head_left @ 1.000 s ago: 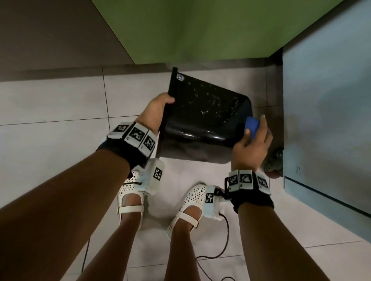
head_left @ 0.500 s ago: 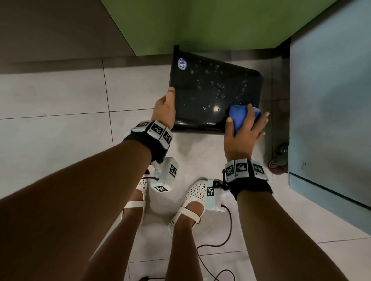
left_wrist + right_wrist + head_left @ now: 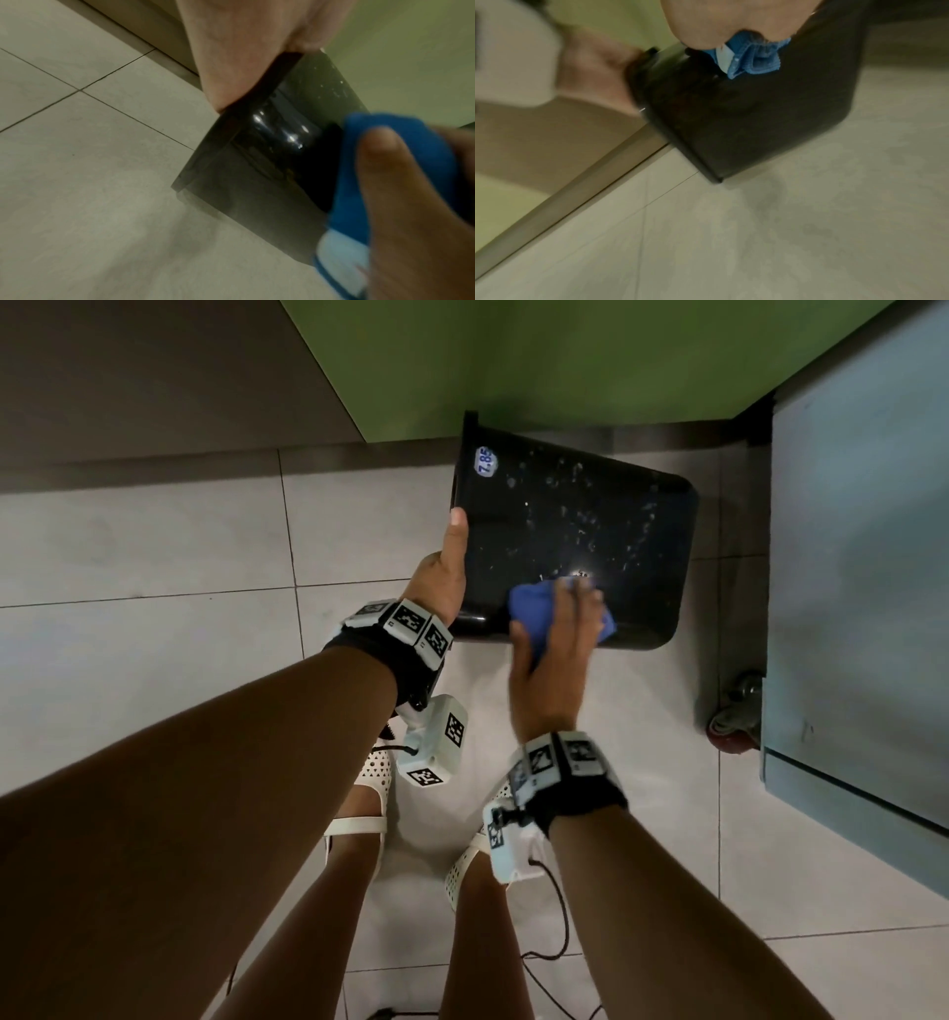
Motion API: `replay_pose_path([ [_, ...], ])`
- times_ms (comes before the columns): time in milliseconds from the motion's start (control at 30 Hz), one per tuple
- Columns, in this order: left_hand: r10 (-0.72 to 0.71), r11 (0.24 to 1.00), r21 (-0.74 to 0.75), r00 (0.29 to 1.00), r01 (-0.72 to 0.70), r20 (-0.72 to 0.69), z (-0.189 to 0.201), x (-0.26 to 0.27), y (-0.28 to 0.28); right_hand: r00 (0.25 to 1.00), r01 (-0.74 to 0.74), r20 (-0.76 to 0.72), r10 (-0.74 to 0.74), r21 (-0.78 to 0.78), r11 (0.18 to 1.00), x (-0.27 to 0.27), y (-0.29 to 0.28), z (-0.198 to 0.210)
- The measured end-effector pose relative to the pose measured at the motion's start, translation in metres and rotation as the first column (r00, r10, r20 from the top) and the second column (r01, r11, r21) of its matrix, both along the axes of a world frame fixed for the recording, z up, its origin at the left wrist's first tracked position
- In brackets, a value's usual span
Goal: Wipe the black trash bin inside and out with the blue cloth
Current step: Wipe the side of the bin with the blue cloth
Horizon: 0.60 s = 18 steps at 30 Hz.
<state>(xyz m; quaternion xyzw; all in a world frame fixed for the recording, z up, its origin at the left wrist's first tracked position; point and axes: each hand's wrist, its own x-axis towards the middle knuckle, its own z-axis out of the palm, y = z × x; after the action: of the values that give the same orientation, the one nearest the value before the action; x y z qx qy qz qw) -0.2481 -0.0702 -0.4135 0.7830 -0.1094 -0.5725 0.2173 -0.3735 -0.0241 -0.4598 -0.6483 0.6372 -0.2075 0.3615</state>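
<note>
The black trash bin (image 3: 565, 516) is tipped on its side above the tiled floor, with a speckled outer wall facing up and a price sticker near its rim. My left hand (image 3: 444, 577) grips the rim at the left, thumb along the outer wall; the fingers are hidden inside. My right hand (image 3: 557, 649) holds the bunched blue cloth (image 3: 529, 613) and presses it on the near part of that wall. The left wrist view shows the bin (image 3: 257, 162), the cloth (image 3: 385, 142) and my right thumb over it. In the right wrist view the cloth (image 3: 754, 60) lies on the bin (image 3: 757, 121).
A green panel (image 3: 513, 361) stands just behind the bin. A blue-grey cabinet (image 3: 862, 557) on a caster wheel (image 3: 734, 711) is close on the right. My feet in white shoes (image 3: 372, 778) and a black cable (image 3: 560, 932) are on the floor below.
The bin has swung so its speckled wall faces up more fully. My right hand slid the cloth leftwards from the bin's right edge onto the wall's near middle.
</note>
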Motion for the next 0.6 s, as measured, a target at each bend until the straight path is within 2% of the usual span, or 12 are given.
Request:
replay_pose_path([
  [67,0.009,1.000,0.000,1.000,-0.009,-0.017,-0.003,0.001,0.001,0.994,-0.113,-0.006,0.113,-0.053,0.992,0.019,0.009,-0.002],
  [133,0.013,1.000,0.002,1.000,-0.013,-0.024,-0.004,0.001,0.000,0.991,-0.134,-0.025,0.132,-0.079,0.988,0.026,0.007,-0.004],
  [267,0.036,0.999,-0.006,0.999,-0.036,-0.008,-0.001,-0.001,0.000,0.960,-0.237,-0.178,0.217,-0.102,0.966,0.010,-0.009,-0.004],
  [333,0.053,0.999,0.000,0.998,-0.053,0.019,-0.001,-0.001,0.001,0.958,-0.173,-0.239,0.158,-0.040,0.984,-0.006,-0.025,-0.004],
  [400,0.064,0.998,0.000,0.998,-0.064,0.012,-0.003,-0.001,0.001,0.963,-0.024,-0.270,0.017,-0.022,0.999,-0.025,-0.042,-0.005],
  [500,0.075,0.997,0.002,0.997,-0.075,0.001,-0.001,-0.002,0.001,0.977,0.122,-0.171,-0.129,-0.050,0.991,-0.037,-0.051,-0.006],
  [600,0.087,0.996,0.019,0.996,-0.087,0.006,-0.002,-0.003,-0.001,0.977,0.160,-0.128,-0.168,-0.077,0.984,-0.025,-0.041,-0.005],
])
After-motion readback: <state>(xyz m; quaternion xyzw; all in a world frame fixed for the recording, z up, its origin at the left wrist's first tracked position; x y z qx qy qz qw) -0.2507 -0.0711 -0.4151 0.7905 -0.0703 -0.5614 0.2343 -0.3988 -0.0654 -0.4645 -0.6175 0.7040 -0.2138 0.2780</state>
